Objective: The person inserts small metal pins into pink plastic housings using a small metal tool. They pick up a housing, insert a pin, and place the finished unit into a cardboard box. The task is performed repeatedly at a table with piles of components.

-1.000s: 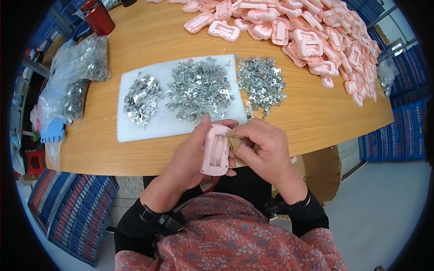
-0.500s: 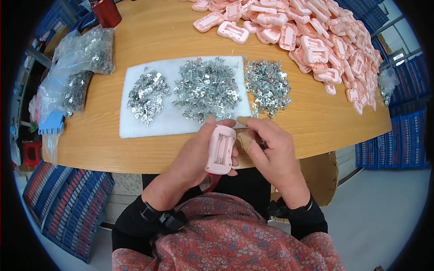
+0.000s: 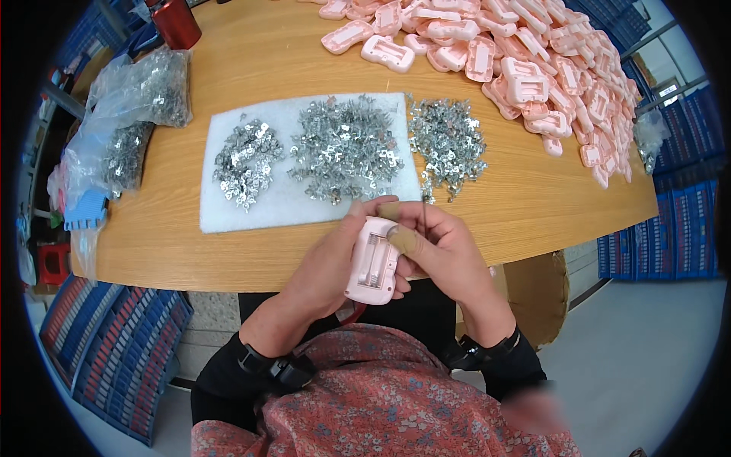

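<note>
My left hand [image 3: 329, 255] is wrapped round a pale pink plastic housing [image 3: 355, 273] and tilts it over the table's near edge. Its open battery compartment faces up, with metal contacts showing inside. My right hand [image 3: 451, 255] has closed in, its thumb over the compartment's upper right end. Tan covers wrap that thumb and a fingertip. A thin dark rod [image 3: 424, 212] stands up among the right fingers; its kind and lower end are hidden. Whatever the right fingertips pinch cannot be seen. Just beyond lie heaps of small silvery metal contacts [image 3: 346, 148] on a white foam sheet [image 3: 228, 219].
Another contact heap [image 3: 449, 145] sits right of the foam. Pink housings [image 3: 525, 80] are piled at the far right. Clear bags of metal parts [image 3: 126, 156], a blue plastic piece [image 3: 87, 211] and a red flask [image 3: 175, 23] stand left. A cardboard box [image 3: 537, 297] is below the edge.
My right hand has moved left onto the housing, its covered thumb now over the compartment's upper end. The housing has shifted slightly down in my left hand.
</note>
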Tool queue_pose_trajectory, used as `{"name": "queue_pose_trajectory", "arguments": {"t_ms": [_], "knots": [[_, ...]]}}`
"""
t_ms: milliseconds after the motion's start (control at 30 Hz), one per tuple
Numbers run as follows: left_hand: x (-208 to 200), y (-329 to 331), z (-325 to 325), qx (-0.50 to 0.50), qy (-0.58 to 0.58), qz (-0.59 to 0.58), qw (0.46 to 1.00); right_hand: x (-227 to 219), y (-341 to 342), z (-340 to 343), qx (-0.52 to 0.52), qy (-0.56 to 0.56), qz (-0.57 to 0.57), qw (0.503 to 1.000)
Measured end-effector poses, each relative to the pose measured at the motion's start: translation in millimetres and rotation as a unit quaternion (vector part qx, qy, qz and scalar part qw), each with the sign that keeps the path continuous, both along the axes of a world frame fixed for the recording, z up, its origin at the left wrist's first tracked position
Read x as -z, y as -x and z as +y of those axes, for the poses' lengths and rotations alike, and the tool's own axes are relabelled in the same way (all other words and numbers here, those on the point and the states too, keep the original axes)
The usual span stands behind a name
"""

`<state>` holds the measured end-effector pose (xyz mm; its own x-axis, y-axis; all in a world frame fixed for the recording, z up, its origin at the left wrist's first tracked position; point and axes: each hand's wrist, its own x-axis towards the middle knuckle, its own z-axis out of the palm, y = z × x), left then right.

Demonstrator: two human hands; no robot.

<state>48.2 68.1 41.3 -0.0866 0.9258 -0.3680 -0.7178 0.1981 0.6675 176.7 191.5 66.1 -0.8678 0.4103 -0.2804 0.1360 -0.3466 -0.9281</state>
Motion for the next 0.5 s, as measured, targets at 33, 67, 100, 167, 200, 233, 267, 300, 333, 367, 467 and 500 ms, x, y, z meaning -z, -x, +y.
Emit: {"name": "queue_pose_trajectory", "arguments": {"t_ms": [33,67,100,167,200,233,267,300,333,367,467,500], "knots": [[-1.9,-0.8,-0.5,0.000,-0.002,0.004,1.000,-0.4,-0.7,1.3,0.000,0.013,-0.007,1.000],[-0.3,-1.5,-0.3,-0.017,0.000,0.054,0.998,-0.7,-1.3,2.2,0.000,0.026,-0.015,1.000],[2.8,-3.0,0.2,-0.032,0.002,0.103,0.994,-0.8,-2.5,2.8,0.000,0.040,-0.022,0.999],[-0.1,-2.4,-3.3,-0.042,0.000,0.205,0.978,9.1,-3.6,6.1,0.018,0.001,-0.013,1.000],[-7.6,3.1,-7.9,-0.034,-0.005,0.258,0.966,12.9,-4.1,7.7,0.029,-0.019,-0.009,0.999],[-12.3,7.2,-10.8,-0.026,-0.011,0.310,0.950,12.6,-4.7,7.8,0.025,-0.040,-0.015,0.999],[-13.0,9.5,-11.0,0.001,-0.015,0.347,0.938,11.9,-5.4,7.8,0.020,-0.061,-0.020,0.998],[-14.2,11.8,-11.7,0.026,-0.018,0.385,0.923,11.2,-5.4,7.0,0.014,-0.081,-0.025,0.996],[-15.9,13.5,-11.5,0.051,-0.022,0.421,0.905,12.2,-5.4,6.1,0.011,-0.091,-0.029,0.995],[-20.0,15.0,-10.4,0.065,-0.028,0.470,0.880,14.2,-5.5,4.8,0.008,-0.100,-0.034,0.994],[-23.8,17.1,-8.9,0.058,-0.050,0.525,0.848,5.9,-7.0,1.7,0.035,-0.034,-0.008,0.999],[-12.8,15.1,-11.8,0.023,-0.058,0.486,0.872,1.6,-6.9,-0.3,0.045,0.004,0.010,0.999]]}}
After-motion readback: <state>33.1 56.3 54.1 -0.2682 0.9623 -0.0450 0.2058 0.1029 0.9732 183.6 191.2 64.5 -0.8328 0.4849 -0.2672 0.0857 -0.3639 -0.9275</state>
